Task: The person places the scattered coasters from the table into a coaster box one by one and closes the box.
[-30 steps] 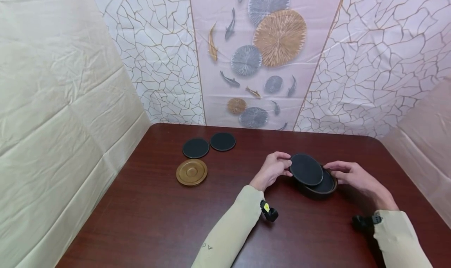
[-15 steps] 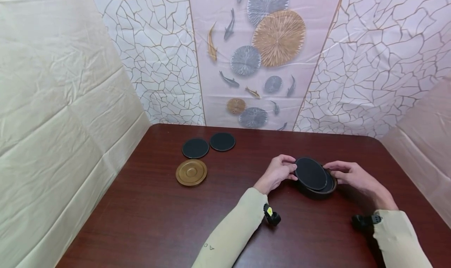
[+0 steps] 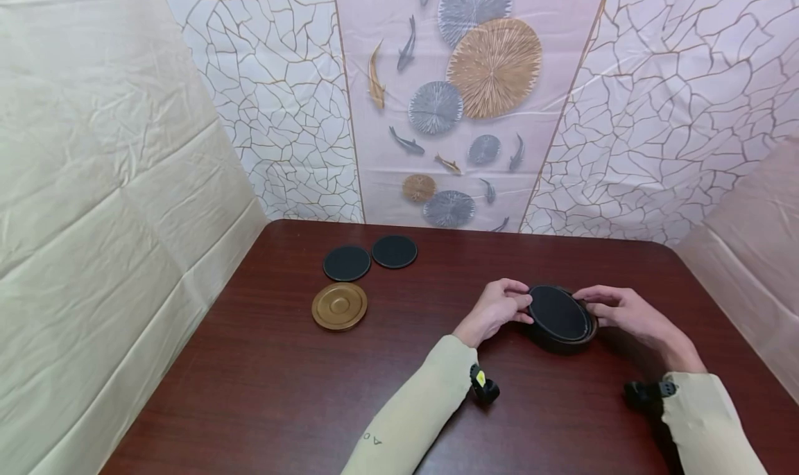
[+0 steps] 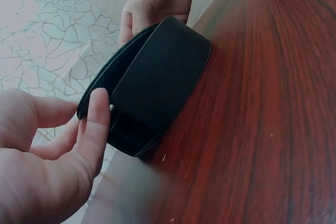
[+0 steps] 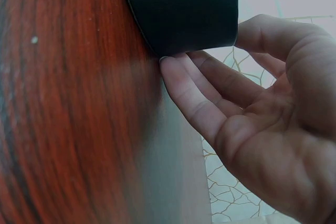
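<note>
A round black coaster (image 3: 557, 313) lies slightly tilted over the mouth of a round, dark coaster holder (image 3: 560, 346) on the table. Its left edge is pinched between the thumb and fingers of my left hand (image 3: 495, 310). In the left wrist view, the coaster's left side stands up off the holder wall (image 4: 165, 72), leaving a dark wedge between them. My right hand (image 3: 630, 317) steadies the holder from the right, thumb at the rim and fingertips low on the side, as the right wrist view shows. The holder's inside is mostly hidden under the coaster.
Two more black coasters (image 3: 346, 263) lie side by side at the back left of the brown table (image 3: 262, 392). A gold-brown round lid (image 3: 340, 306) with raised rings lies just in front of them. A patterned cloth (image 3: 299, 114) hangs behind the table.
My left hand has moved right and slightly toward me, bringing the pinched coaster lower and more fully over the holder. My right hand has stayed in place at the holder.
</note>
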`<state>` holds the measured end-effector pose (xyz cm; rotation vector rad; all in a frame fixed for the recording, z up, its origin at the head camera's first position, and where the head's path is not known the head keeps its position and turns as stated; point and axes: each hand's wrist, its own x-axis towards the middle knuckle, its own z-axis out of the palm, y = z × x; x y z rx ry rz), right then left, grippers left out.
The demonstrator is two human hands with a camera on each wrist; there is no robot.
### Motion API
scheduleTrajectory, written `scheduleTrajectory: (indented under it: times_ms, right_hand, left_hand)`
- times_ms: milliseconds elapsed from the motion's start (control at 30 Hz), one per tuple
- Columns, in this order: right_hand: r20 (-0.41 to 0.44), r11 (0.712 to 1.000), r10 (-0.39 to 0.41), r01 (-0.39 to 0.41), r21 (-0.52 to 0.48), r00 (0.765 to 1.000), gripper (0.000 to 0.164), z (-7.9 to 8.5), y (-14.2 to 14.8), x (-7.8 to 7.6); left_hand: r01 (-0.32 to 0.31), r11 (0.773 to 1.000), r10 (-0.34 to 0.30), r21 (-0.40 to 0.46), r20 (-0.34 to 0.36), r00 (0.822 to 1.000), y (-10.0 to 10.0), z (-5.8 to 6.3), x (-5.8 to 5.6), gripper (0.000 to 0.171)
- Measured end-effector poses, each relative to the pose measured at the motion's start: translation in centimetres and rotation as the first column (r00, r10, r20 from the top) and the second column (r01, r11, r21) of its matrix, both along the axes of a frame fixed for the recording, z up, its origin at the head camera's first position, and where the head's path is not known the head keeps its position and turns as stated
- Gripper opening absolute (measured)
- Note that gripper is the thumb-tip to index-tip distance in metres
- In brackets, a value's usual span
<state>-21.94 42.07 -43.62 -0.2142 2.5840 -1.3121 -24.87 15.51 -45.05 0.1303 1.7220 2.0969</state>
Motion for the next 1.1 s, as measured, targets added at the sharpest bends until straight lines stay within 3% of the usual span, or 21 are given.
scheduleTrajectory:
  times_ms: [233,433,567,667,900,1100]
  right_hand:
    - [-0.005,1.000,-0.003,0.003,-0.009,1.000,0.038,0.0,0.0,-0.1]
    - [-0.012,1.000,-0.007,0.007,-0.014,1.000,0.038,0.0,0.0,-0.2]
    - [-0.013,1.000,-0.007,0.006,-0.027,1.000,0.039,-0.1,0.0,0.0]
    - [-0.002,1.000,-0.004,0.004,-0.020,1.000,0.039,0.0,0.0,0.3]
    - [0.005,1.000,0.002,-0.002,-0.020,1.000,0.041,0.2,-0.1,0.3]
    - [0.014,0.999,0.005,-0.004,-0.039,1.000,0.042,0.1,0.0,0.2]
  left_hand:
    - [0.018,0.998,-0.019,-0.054,-0.017,1.000,-0.1,0.1,0.0,0.014]
    - [0.068,0.992,-0.072,-0.102,-0.029,0.997,-0.5,0.3,-0.1,0.024]
    - [0.086,0.978,-0.100,-0.192,-0.067,0.993,-0.7,0.4,0.0,0.024]
    - [0.086,0.963,-0.116,-0.257,-0.104,0.988,-0.8,0.5,0.2,0.020]
    - [0.058,0.965,-0.091,-0.257,-0.117,0.989,-1.6,0.8,-0.1,0.012]
    - [0.044,0.951,-0.089,-0.305,-0.135,0.987,-3.1,1.2,-1.0,0.012]
